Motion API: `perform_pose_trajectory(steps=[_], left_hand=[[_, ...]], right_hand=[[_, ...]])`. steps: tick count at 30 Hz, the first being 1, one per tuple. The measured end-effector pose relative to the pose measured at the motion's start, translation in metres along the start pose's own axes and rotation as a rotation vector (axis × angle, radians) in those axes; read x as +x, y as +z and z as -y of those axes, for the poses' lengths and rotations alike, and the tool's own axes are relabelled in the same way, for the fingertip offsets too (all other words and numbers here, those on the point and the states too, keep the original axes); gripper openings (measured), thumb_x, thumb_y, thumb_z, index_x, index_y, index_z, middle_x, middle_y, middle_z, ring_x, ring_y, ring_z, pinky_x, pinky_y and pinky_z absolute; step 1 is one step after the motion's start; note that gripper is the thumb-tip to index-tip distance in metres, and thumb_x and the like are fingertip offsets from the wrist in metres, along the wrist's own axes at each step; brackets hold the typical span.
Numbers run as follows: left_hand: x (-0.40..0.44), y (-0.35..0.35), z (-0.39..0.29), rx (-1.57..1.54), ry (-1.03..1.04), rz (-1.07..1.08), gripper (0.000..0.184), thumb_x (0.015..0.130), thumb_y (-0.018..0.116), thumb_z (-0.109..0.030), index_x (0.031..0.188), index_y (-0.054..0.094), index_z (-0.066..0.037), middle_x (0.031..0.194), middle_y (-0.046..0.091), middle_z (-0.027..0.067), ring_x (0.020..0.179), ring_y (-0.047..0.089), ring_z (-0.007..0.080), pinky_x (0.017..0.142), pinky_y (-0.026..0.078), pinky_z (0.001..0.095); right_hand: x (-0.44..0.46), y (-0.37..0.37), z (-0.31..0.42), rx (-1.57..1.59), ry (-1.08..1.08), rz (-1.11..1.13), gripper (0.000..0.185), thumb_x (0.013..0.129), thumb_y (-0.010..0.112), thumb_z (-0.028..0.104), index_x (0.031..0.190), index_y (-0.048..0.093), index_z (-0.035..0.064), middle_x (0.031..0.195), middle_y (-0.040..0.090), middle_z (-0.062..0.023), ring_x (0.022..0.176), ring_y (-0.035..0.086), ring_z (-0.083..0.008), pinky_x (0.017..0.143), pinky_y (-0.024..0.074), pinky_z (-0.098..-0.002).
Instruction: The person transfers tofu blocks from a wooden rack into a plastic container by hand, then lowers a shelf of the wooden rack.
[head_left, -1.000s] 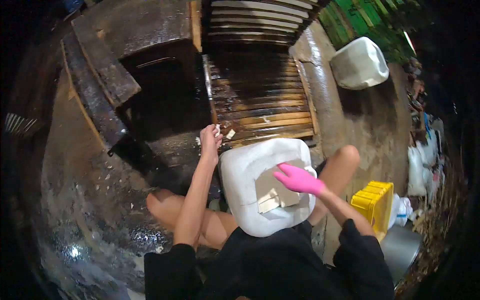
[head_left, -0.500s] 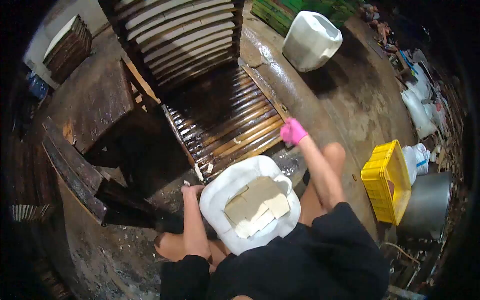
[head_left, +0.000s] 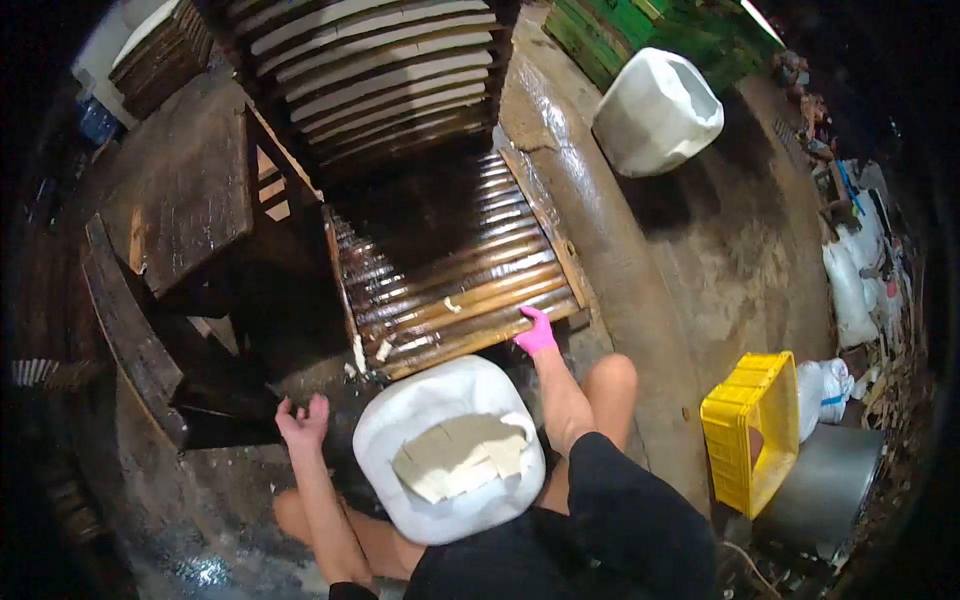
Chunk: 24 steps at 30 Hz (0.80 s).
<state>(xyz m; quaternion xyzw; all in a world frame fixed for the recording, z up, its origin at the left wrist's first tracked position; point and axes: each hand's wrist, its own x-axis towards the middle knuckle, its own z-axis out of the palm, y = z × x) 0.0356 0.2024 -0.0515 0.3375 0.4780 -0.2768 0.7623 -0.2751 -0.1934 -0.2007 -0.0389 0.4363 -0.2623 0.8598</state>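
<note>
My right hand [head_left: 535,331], in a pink glove, grips the near edge of a wet slatted wooden rack [head_left: 480,312] toward its right side. Bare and raised left of the white tub, my left hand [head_left: 303,420] has its fingers apart, with nothing in it. Between my legs stands the cut-open white plastic tub [head_left: 385,500], holding pale flat slabs [head_left: 455,455]. Small pale scraps [head_left: 384,350] lie on the rack's slats and by its near left corner. Behind the slatted surface rises a tall stack of slatted racks [head_left: 390,80] with pale layers between them.
Dark wooden boards [head_left: 130,320] and a wooden table [head_left: 190,210] stand at left. Another cut white jug [head_left: 650,115] is at upper right, near green crates [head_left: 630,40]. A yellow crate [head_left: 725,440] and a metal pot [head_left: 825,485] sit at right, beside white sacks [head_left: 850,290].
My right hand has moved left along the rack's near edge. My left hand has come away from beside the rack's corner, leftward, and its fingers have spread. The camera view has shifted.
</note>
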Motion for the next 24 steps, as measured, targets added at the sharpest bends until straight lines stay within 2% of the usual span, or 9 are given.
perform_pose_trajectory(steps=[2, 6, 9, 10, 13, 17, 19, 20, 24], left_hand=[[-0.076, 0.030, -0.001, -0.073, 0.144, 0.055, 0.064, 0.085, 0.058, -0.023, 0.135, 0.021, -0.007, 0.134, 0.038, 0.0197, 0.120, 0.047, 0.0329, 0.101, 0.040, 0.0483], [-0.170, 0.060, 0.018, 0.118, 0.329, 0.147, 0.048, 0.086, 0.057, -0.023, 0.125, 0.035, -0.006, 0.128, 0.043, 0.0189, 0.111, 0.051, 0.0312, 0.096, 0.045, 0.0455], [-0.230, 0.094, 0.072, 0.272, 0.233, 0.288, 0.018, 0.086, 0.058, -0.021, 0.085, 0.053, -0.004, 0.087, 0.060, 0.0164, 0.083, 0.060, 0.0277, 0.079, 0.051, 0.0388], [-0.219, 0.101, 0.089, 0.272, 0.087, 0.326, 0.026, 0.084, 0.061, -0.023, 0.094, 0.053, 0.000, 0.088, 0.061, 0.0176, 0.084, 0.060, 0.0289, 0.079, 0.051, 0.0379], [-0.246, 0.171, 0.137, 0.278, -0.228, 0.193, 0.095, 0.066, 0.079, -0.049, 0.125, 0.028, 0.006, 0.122, 0.044, 0.0277, 0.105, 0.052, 0.0379, 0.098, 0.041, 0.0505], [-0.243, 0.239, 0.179, -0.079, -0.236, 0.603, 0.062, 0.073, 0.076, -0.039, 0.118, 0.047, -0.007, 0.116, 0.054, 0.0153, 0.109, 0.052, 0.0350, 0.096, 0.040, 0.0562], [-0.262, 0.244, 0.198, 0.267, -0.066, 0.256, 0.038, 0.080, 0.064, -0.014, 0.116, 0.052, -0.008, 0.111, 0.057, 0.0117, 0.101, 0.057, 0.0306, 0.080, 0.050, 0.0545], [-0.233, 0.229, 0.216, 0.315, -0.096, 0.186, 0.048, 0.074, 0.061, 0.000, 0.119, 0.049, -0.006, 0.109, 0.057, 0.0124, 0.101, 0.058, 0.0333, 0.082, 0.052, 0.0534], [-0.335, 0.248, 0.223, 0.072, -0.094, 0.349, 0.065, 0.075, 0.062, -0.003, 0.134, 0.035, -0.009, 0.119, 0.051, 0.0141, 0.112, 0.052, 0.0345, 0.082, 0.052, 0.0515]], right_hand=[[-0.023, 0.017, 0.001, 0.005, -0.005, 0.011, 0.032, 0.077, 0.067, 0.008, 0.107, 0.057, 0.0027, 0.105, 0.062, -0.0094, 0.098, 0.059, -0.0241, 0.090, 0.0486, -0.0357], [-0.099, 0.094, 0.010, -0.256, -0.269, -0.185, 0.023, 0.075, 0.067, 0.011, 0.097, 0.062, 0.0046, 0.095, 0.062, -0.0060, 0.091, 0.059, -0.0183, 0.079, 0.0508, -0.0389], [-0.155, 0.193, 0.013, -0.286, -0.382, -0.286, 0.023, 0.073, 0.066, 0.010, 0.095, 0.062, 0.0050, 0.089, 0.061, -0.0044, 0.082, 0.059, -0.0172, 0.067, 0.0513, -0.0396], [-0.165, 0.221, 0.018, -0.271, -0.416, -0.331, 0.023, 0.073, 0.066, 0.011, 0.095, 0.062, 0.0051, 0.087, 0.061, -0.0047, 0.078, 0.060, -0.0183, 0.065, 0.0514, -0.0391], [-0.218, 0.307, 0.035, -0.274, -0.456, -0.500, 0.022, 0.076, 0.065, 0.013, 0.095, 0.062, 0.0034, 0.088, 0.063, -0.0079, 0.075, 0.062, -0.0222, 0.061, 0.0526, -0.0391], [-0.304, 0.364, 0.032, -0.223, -0.497, -0.413, 0.038, 0.082, 0.061, 0.016, 0.115, 0.054, -0.0024, 0.106, 0.062, -0.0139, 0.094, 0.062, -0.0266, 0.076, 0.0536, -0.0429], [-0.338, 0.369, 0.043, -0.308, -0.476, -0.391, 0.038, 0.081, 0.061, 0.017, 0.111, 0.056, -0.0061, 0.105, 0.061, -0.0132, 0.094, 0.061, -0.0255, 0.077, 0.0530, -0.0412], [-0.352, 0.375, 0.054, -0.411, -0.444, -0.493, 0.036, 0.081, 0.061, 0.018, 0.108, 0.058, -0.0057, 0.104, 0.062, -0.0124, 0.091, 0.061, -0.0240, 0.076, 0.0527, -0.0406], [-0.440, 0.401, 0.093, -0.558, -0.458, -0.519, 0.039, 0.082, 0.059, 0.025, 0.108, 0.060, -0.0040, 0.105, 0.063, -0.0098, 0.096, 0.059, -0.0220, 0.079, 0.0488, -0.0399]])
